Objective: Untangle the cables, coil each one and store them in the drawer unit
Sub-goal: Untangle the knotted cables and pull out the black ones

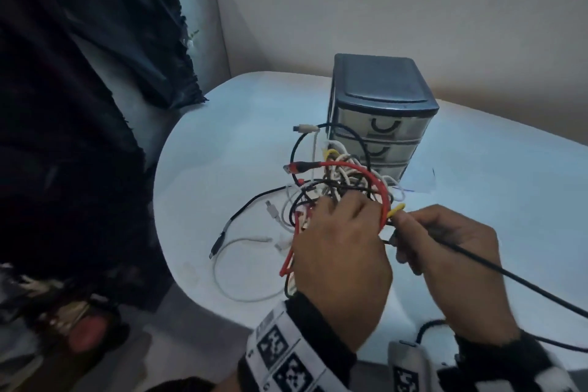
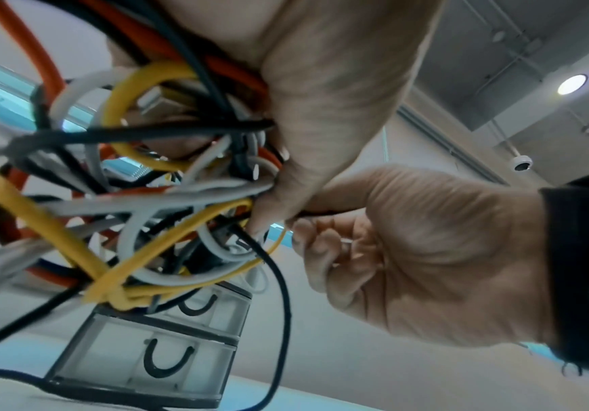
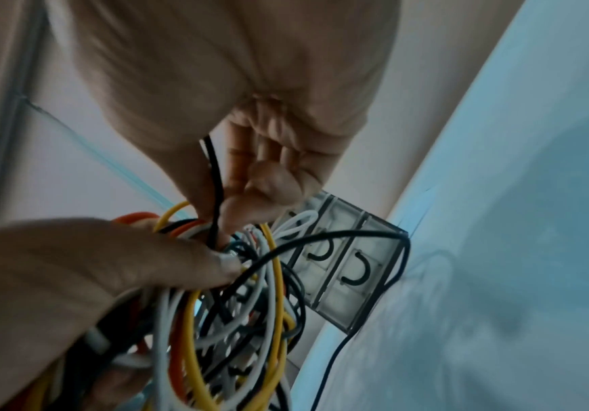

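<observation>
Cables (image 1: 337, 181) in red, black, white and yellow form one knotted bundle at the centre of the head view, raised off the pale table (image 1: 222, 149) with loose ends trailing down to the lower left of it. The left hand (image 1: 340, 251) sits in the lower middle of that frame, its fingers curled into the tangle and gripping it from the near side; a red cable (image 1: 380, 194) arcs over the knuckles. Just to the right, touching it, the right hand (image 1: 451, 251) pinches a black cable (image 1: 509, 277) between thumb and fingertips, and this strand runs off toward the lower right edge of the frame. A small yellow loop (image 1: 397, 208) pokes up between the two hands.

The drawer unit (image 1: 381, 111) stands upright behind the bundle, just above the centre of the frame, with a dark top and three translucent drawers, each bearing a dark curved handle; all three look closed. In the left wrist view the unit appears at the bottom centre, beneath the mass of cables. A dark cloth (image 1: 95, 41) fills the upper left of the head view, and printed marker bands (image 1: 286, 356) wrap both wrists at the bottom edge.
</observation>
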Motion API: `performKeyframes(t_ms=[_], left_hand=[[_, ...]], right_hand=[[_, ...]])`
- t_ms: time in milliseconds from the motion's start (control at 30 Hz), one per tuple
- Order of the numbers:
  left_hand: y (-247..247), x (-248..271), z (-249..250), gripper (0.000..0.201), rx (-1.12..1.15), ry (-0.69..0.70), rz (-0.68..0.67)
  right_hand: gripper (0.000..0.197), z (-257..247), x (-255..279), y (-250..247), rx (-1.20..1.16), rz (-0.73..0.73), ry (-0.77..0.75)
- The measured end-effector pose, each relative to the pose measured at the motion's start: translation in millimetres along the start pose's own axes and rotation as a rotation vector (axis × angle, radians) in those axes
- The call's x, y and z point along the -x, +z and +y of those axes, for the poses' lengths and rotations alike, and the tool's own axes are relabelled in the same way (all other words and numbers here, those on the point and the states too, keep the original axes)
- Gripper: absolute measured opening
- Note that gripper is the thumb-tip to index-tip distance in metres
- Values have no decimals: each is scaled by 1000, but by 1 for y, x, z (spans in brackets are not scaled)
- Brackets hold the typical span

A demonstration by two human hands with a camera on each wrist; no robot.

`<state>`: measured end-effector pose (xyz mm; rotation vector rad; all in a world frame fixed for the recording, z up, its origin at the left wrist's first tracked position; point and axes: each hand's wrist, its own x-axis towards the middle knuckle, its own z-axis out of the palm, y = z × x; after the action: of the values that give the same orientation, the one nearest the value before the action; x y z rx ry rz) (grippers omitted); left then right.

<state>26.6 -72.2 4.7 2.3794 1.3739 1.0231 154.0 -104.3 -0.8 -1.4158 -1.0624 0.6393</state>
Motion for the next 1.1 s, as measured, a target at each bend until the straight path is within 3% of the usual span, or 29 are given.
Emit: performKeyframes(t_ms=[167, 267, 467, 533, 633, 800, 1000, 1100], left_hand=[[3, 0, 1, 34, -27, -43, -30], [4, -5, -6, 27, -52, -104, -20], [-1, -11, -11, 38, -62, -158, -37], [1, -9, -8, 37, -44, -152, -52], [-5, -10, -3, 30, -29, -130, -83], [-12, -12, -2, 29, 10, -139, -119], [-18, -15, -3, 34, 11, -147, -124], [-18, -16, -6, 30, 24, -161, -170]], right_hand=[[32, 5, 1, 8, 17, 2, 48], [26, 9, 4, 12, -96, -40, 62], [5, 4, -2, -5, -296, 29, -8], [20, 7, -7, -10, -337, 47, -32], [18, 17, -12, -14, -343, 89, -88], [45, 19, -11, -5, -264, 86, -99], [9, 24, 0, 12, -105, 91, -149], [7, 21, 3, 17, -103, 109, -160]])
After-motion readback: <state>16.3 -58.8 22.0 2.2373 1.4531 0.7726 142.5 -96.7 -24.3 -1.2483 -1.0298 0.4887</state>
